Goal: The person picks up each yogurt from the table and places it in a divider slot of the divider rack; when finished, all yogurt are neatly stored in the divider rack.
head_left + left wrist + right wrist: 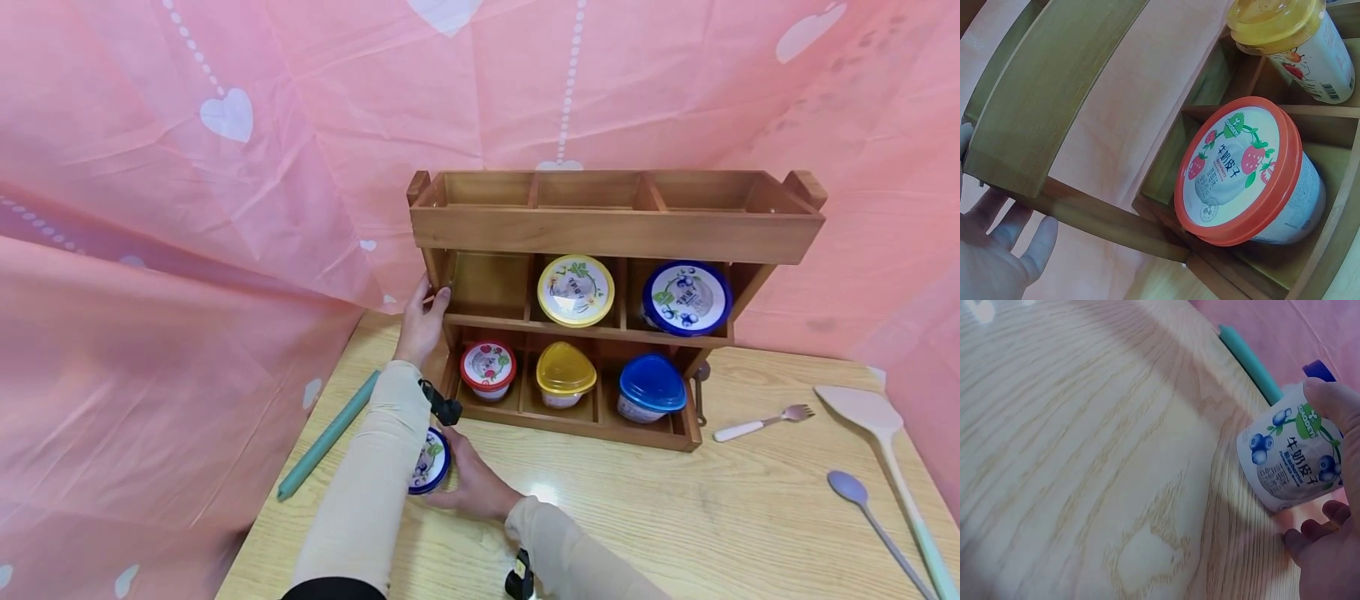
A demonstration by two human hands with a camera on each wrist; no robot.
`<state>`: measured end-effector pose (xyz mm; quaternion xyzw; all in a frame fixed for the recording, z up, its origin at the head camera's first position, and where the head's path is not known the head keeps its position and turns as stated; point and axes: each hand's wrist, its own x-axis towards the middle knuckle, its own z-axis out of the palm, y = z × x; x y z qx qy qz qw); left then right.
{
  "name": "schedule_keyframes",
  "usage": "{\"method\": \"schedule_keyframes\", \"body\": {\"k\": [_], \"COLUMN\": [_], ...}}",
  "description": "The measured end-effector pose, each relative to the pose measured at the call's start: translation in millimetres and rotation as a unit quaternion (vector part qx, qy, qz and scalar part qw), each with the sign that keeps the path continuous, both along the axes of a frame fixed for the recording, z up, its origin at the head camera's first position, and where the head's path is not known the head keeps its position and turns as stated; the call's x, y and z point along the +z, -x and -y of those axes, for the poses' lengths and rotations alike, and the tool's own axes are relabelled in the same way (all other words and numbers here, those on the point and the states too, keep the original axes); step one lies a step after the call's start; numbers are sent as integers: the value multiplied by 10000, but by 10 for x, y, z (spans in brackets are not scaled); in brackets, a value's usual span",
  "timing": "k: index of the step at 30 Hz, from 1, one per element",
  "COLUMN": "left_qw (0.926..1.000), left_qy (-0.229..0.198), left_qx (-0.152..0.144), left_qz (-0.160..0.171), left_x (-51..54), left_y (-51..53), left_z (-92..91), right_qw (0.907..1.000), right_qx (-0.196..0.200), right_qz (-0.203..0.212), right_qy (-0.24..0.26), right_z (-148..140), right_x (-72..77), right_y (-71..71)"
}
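At the shelf's left end, my left hand grips the side of the wooden rack, thumb in front and some fingertips hidden behind the wood in the left wrist view. On the table, below that arm, my right hand holds a white tub with a blue lid and blueberry print; the left sleeve covers part of it in the head view. Close to the left hand, a red-lidded strawberry tub stands in the lower left compartment. Above it, the middle tier's left compartment holds nothing.
Yellow-lidded and blue-lidded tubs sit in the middle tier; yellow and blue containers are below. A green rod lies left. A fork, spoon and spatula lie right.
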<state>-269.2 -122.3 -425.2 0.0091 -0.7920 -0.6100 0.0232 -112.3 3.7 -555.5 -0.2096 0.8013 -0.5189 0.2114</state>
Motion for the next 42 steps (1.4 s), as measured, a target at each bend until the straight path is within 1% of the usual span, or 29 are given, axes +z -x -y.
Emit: {"method": "schedule_keyframes", "body": {"k": [7,14,17,21,24,31,32,38,42], "left_qw": [10000,10000,9999,9999,9999,10000,9999,9998,9998], "left_qy": [-34,-87,-102,-95,-52,52,60,68,75], "left_qx": [-5,17,21,13,-1,31,35,38,59], "left_qz": [-28,37,-20,-108,-94,64,82,175,169], "left_x": [5,12,17,19,22,47,50,64,57], "left_y": [-3,-9,-8,-3,1,-17,-22,-50,-51], "left_z": [-12,-30,-34,-31,-27,-27,-27,-21,-6], "right_qw": [9996,9992,9992,9993,9992,9979,9978,9978,9973], "right_qx": [13,-58,-123,-281,-350,-306,-319,-462,-528], "right_qz": [-132,-291,-297,-129,-61,-540,-557,-430,-480], "right_qy": [253,252,238,197,165,184,187,194,150], "right_z": [73,81,61,-1,-87,-403,-451,-728,-884], "right_x": [1,-6,-2,39,89,188,206,298,332], "right_y": [-13,-10,-16,-38,-66,-142,-155,-234,-267]}}
